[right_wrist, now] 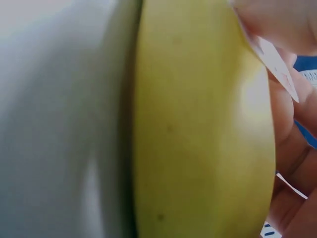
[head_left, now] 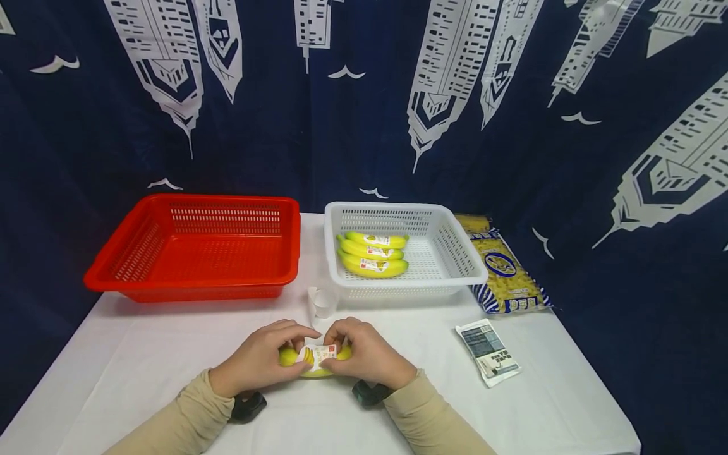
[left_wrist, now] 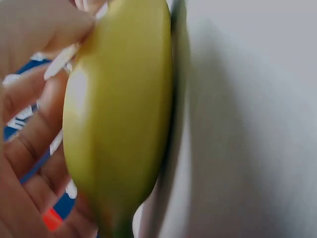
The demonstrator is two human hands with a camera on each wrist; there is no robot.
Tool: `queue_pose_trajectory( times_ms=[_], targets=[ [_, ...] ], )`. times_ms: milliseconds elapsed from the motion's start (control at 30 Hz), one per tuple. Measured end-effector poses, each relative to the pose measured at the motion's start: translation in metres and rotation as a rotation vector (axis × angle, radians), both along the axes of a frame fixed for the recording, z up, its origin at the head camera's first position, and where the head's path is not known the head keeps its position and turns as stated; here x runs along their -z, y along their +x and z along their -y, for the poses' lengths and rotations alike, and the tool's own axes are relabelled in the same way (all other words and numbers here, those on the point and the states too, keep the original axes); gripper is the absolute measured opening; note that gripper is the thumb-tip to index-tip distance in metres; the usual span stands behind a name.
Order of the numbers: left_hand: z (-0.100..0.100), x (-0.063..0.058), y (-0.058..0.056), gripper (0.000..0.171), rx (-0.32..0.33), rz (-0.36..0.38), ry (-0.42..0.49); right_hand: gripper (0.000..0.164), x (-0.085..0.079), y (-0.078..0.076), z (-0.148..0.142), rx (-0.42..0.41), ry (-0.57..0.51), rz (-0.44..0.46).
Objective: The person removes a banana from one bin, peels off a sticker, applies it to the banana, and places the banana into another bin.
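A yellow banana (head_left: 316, 373) lies crosswise on the white table in front of the person, with both hands over it. On its upper side is a white sticker (head_left: 321, 356) printed with bananas and red marks. The left hand (head_left: 263, 354) pinches the sticker's left end, thumb at the near side and fingers behind. At the other end the right hand (head_left: 368, 354) pinches the sticker likewise. Both wrist views show the sticker's edges (left_wrist: 62, 62) (right_wrist: 277, 69) standing off the banana's skin beside the thumbs.
Behind stands a red basket (head_left: 193, 292) on the left. A white basket (head_left: 406, 287) to its right holds several stickered bananas (head_left: 373, 265). Between them and the hands sits a roll of white labels (head_left: 324, 303). A yellow pasta bag (head_left: 506, 272) and a small white packet (head_left: 489, 351) lie at right.
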State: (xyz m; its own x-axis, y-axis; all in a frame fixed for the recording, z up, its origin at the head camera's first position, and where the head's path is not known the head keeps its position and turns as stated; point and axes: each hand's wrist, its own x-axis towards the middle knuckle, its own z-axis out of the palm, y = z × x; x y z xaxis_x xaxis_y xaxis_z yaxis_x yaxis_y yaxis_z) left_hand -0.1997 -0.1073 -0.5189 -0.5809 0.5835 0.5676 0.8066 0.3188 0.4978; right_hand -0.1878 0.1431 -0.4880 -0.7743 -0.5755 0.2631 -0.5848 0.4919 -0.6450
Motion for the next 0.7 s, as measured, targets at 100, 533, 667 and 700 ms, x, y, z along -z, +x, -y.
queue_pose_trajectory(
  times_ms=[100,533,667,700],
  targets=[
    [-0.0035,0.0034,0.0002,0.05,-0.034,-0.011,-0.014,0.03,-0.0001,0.0009,0.0014,0.015,0.026,-0.019],
    [-0.0009,-0.0012,0.0021,0.044,-0.078,0.111,-0.033,0.029,0.0015,-0.003,-0.0044,-0.003,-0.014,0.008],
    [0.0006,-0.0001,0.0006,0.034,-0.044,0.047,-0.001,0.027,0.0027,-0.0043,-0.0059,0.012,-0.002,-0.04],
    [0.0008,0.0004,0.0,0.032,-0.03,0.016,0.007,0.027,0.0027,-0.0044,-0.0062,0.014,0.004,-0.048]
  ],
)
